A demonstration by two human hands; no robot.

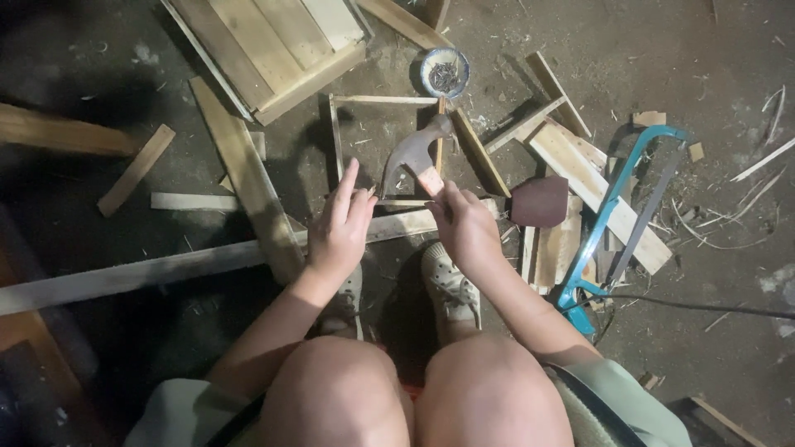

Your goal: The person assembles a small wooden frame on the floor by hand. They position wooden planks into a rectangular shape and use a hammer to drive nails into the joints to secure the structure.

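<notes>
My right hand (465, 225) is closed around the wooden handle of a claw hammer (411, 155), gripping close under the steel head, which sits just above centre of the frame. The hammer looks top-heavy and rigid, and the wood seems dry enough not to slip; choked up like this I get control, while a hold lower on the handle would give more swing. My left hand (341, 225) is open, fingers straight and together, fingertips resting at the lower edge of a thin slat frame (336, 136) at centre. Those slats look light, springy and easy to split, so they are best steadied flat near a corner. A small bowl of nails (445, 72) stands at upper centre. A blue-framed saw (617, 211) lies to the right on scrap boards (580, 165), beside a dark sheet of sandpaper (540, 201).
</notes>
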